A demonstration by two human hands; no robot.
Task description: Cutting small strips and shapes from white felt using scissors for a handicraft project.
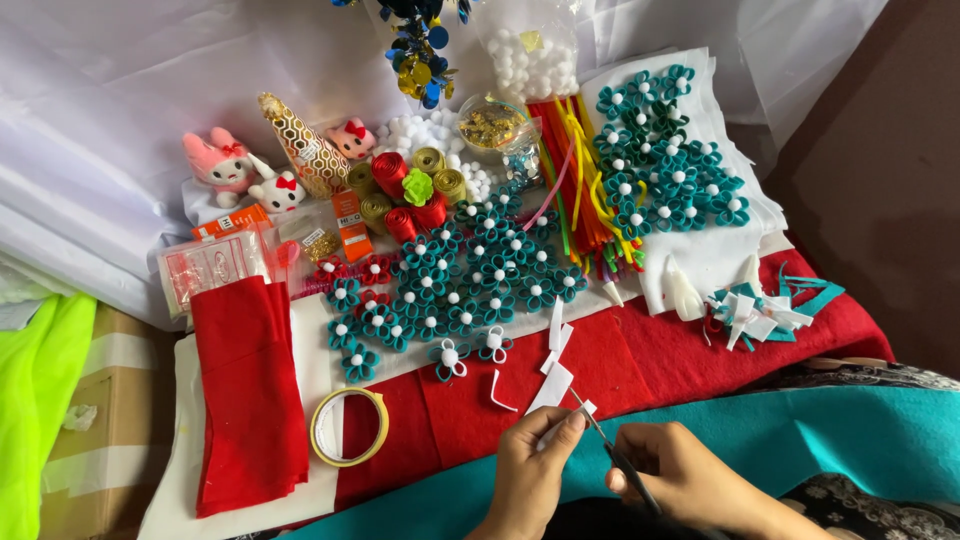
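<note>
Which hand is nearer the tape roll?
Left. The left hand sits just right of the tape roll; the right hand, holding scissors, lies farther right.

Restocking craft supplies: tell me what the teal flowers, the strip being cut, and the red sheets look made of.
Teal flowers: apparently matte felt loops with fuzzy white pompom centres. White strip in the left hand: likely felt, soft and matte. Red sheets: probably felt, dull, softly folded.
</note>
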